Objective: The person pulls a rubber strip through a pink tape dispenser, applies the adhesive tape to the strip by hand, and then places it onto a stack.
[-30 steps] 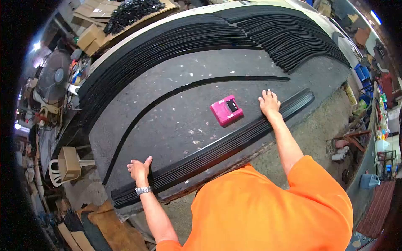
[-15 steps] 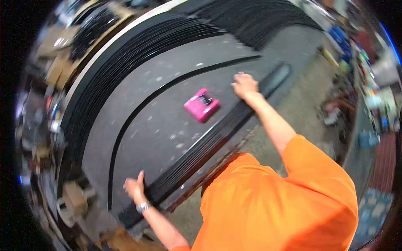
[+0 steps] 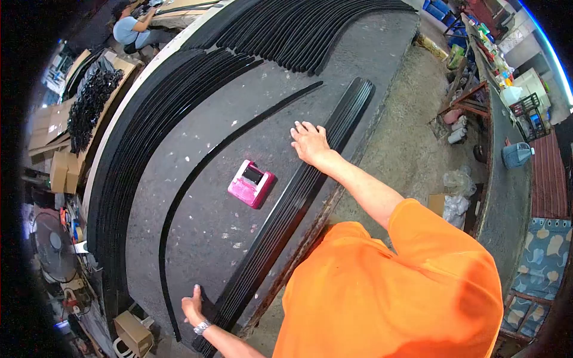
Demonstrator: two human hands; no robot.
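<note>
A bundle of long black strips [image 3: 271, 225] lies side by side along the near edge of the dark worktable. My right hand [image 3: 311, 143] rests at the far side of this bundle, toward its upper end, fingers spread and stretched out. Near the lower end, my left hand [image 3: 192, 307] has its thumb pointing away from the fingers, beside the strips; a metal watch is on that wrist. A small pink-and-white box-like object [image 3: 251, 184] with a black top part sits between the hands. Beyond it, one curved black strip [image 3: 199, 170] lies alone.
Many black strips [image 3: 119, 161] are lined up along the far edge, with another wavy group [image 3: 286, 36] at the top. A seated person [image 3: 132, 33] works in the back left. At the lower left are a fan [image 3: 54, 241] and a cardboard box [image 3: 132, 333]. A cluttered side bench [image 3: 507, 179] stands right.
The camera view has shifted and sharpened. My right hand has its fingers more spread over the strip bundle; both hands stay near the bundle. The seated person has come into view.
</note>
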